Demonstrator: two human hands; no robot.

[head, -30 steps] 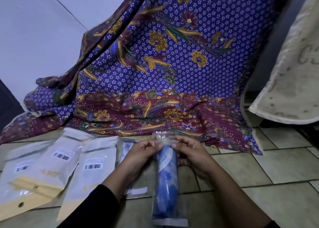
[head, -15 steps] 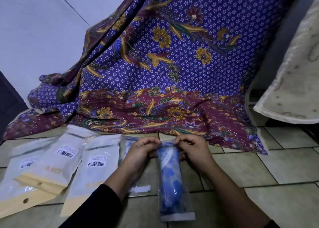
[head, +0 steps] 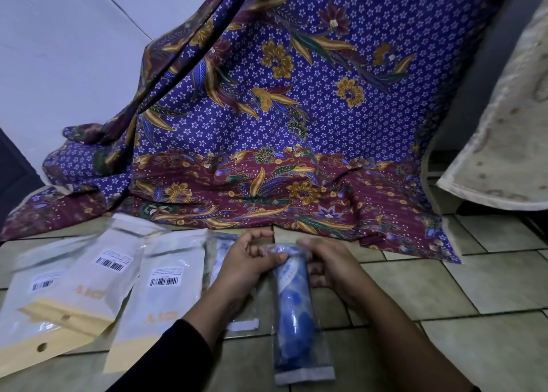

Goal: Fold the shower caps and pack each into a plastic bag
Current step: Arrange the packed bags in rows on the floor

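the mouth of the plastic bag, which was standing up clear of your fingers a second ago, is now lying tucked down under them. so you are closing it, not filling it, and i judge this one nearly packed, with only the flap left to press flat. your left hand is pinching the bag's far end, thumb on top, and your right hand is curling its fingers round the same end from the other side. the bag is lying on the tiled floor, with the rolled blue shower cap sitting wholly inside it. just left of the bag, partly behind your left hand, a second clear bag is holding what looks like something blue and white. farther left of the bag, three white pouches are overlapping, and their contents are hidden. beyond the bag, a patterned cloth is draping down to the floor.
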